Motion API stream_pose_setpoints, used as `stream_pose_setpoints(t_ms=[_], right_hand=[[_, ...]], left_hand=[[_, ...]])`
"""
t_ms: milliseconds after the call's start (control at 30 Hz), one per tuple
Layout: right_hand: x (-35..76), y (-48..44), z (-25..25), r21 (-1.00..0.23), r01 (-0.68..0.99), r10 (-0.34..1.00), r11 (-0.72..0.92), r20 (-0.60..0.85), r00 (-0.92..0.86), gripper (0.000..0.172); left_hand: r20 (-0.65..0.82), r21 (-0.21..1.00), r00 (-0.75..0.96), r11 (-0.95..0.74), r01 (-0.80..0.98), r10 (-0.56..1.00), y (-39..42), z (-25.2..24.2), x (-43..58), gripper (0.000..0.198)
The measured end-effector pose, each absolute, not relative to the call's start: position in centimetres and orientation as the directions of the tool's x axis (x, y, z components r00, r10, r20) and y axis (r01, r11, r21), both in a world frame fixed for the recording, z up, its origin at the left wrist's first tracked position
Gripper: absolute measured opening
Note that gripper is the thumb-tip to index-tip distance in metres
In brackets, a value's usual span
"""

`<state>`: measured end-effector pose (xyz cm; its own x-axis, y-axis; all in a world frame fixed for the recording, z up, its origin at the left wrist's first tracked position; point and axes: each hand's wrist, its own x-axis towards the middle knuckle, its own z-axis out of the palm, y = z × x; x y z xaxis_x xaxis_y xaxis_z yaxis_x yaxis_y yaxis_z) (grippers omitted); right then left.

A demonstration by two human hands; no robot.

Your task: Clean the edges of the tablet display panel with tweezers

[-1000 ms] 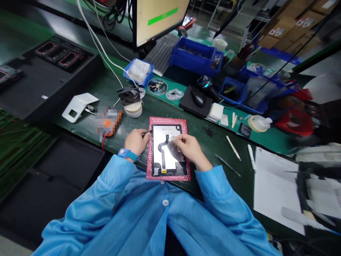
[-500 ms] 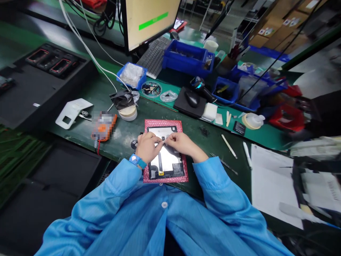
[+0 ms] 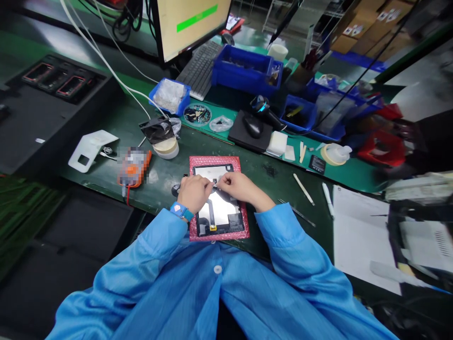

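An opened tablet [image 3: 221,210] with a silvery inner plate lies on a pink bubble-wrap pad [image 3: 198,163] at the near edge of the green bench. My left hand [image 3: 193,192] and my right hand [image 3: 238,186] meet over the tablet's upper half, fingertips pinched together on a small thin piece I cannot make out. A blue wrist strap [image 3: 181,210] sits on my left wrist. Blue sleeves cover both arms.
Around the pad: an orange device [image 3: 133,166], a tape roll [image 3: 166,147], a white bracket [image 3: 90,149], tweezers [image 3: 296,212], white sticks [image 3: 303,188], paper sheets [image 3: 361,236]. Behind: a mouse on a black pad [image 3: 252,126], blue bins [image 3: 247,71], keyboard [image 3: 200,68], monitor [image 3: 187,23].
My left hand moved from the tablet's left edge onto its upper half, joining the right hand. The translucent film held by my right hand a second ago is out of sight.
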<state>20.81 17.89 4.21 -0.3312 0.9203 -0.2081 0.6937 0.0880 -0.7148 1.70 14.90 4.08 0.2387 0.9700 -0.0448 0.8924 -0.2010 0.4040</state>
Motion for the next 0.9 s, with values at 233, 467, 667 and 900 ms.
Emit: stream_pose_setpoints(t_ms=[233,467,667,900], right_hand=[[21.0,18.4,4.4,-0.696,0.71,0.919,0.108,-0.203,-0.339,0.025],[21.1,18.8,4.5,-0.715,0.695,0.909,0.082,-0.232,-0.346,0.02],[21.1,19.1,4.4,-0.686,0.72,0.906,0.104,-0.233,-0.354,0.02],[20.3,19.5,5.2,-0.55,0.826,0.894,0.125,-0.298,-0.334,0.018]], left_hand=[[-0.031,0.463,0.208,-0.17,0.87,0.978,15.4,4.0,1.7,0.027],[-0.005,0.529,0.289,-0.243,0.813,0.957,15.2,3.9,1.4,0.027],[-0.06,0.496,0.278,-0.213,0.842,0.959,15.7,4.1,1.6,0.021],[-0.167,0.369,0.225,-0.151,0.917,0.96,16.5,4.5,2.7,0.032]])
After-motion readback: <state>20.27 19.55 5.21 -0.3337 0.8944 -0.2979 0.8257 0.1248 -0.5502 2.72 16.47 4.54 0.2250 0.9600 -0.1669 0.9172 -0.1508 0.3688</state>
